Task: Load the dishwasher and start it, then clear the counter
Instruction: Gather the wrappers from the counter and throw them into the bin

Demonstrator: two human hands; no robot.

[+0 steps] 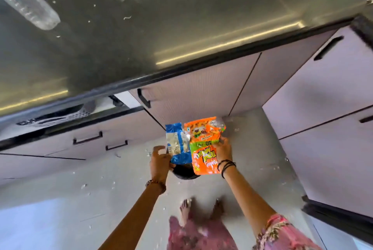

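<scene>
My left hand (160, 161) grips the lower edge of a blue snack wrapper (177, 145). My right hand (223, 149) pinches an orange snack packet (203, 149) by its right side. Both wrappers hang side by side low over the floor, right above a dark round bin (185, 173) that they mostly hide. The dark counter (141, 38) runs across the top of the view, with small white scraps scattered on it. The dishwasher is not clearly in view.
A clear plastic bottle (30, 5) with a green label stands on the counter at the top left. Lilac cabinets (201, 92) with black handles line the corner below it. White scraps litter the floor (80, 179). My bare feet (185, 209) stand just behind the bin.
</scene>
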